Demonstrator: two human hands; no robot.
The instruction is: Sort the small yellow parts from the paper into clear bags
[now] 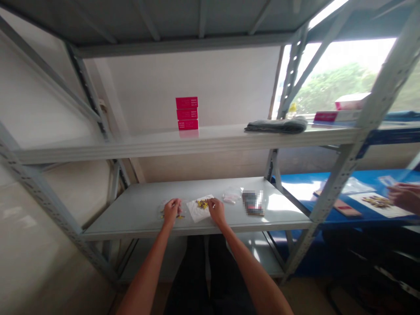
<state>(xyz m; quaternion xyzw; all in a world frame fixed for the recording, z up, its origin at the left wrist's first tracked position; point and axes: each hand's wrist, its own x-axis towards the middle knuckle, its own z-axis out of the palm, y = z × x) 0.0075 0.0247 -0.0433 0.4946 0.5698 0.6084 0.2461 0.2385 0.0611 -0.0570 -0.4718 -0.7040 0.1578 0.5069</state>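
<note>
On the grey shelf (131,205), a white sheet (197,214) carries a small heap of yellow and dark pieces (202,204). My right hand (215,209) is at the right edge of this heap, its fingers curled together; whatever they pinch is too small to make out. To the left of the sheet, my left hand (172,210) has its fingers drawn together above a clear plastic bag, with a few yellow pieces (180,216) lying around it. What the left fingers hold, if anything, cannot be made out.
Right of the sheet lie a clear bag with pale contents (231,195) and a blurred-out dark item (253,203). Pink boxes (187,114) and a folded grey cloth (276,125) rest on the upper shelf. Another person's hand (405,197) is over the blue table (341,218).
</note>
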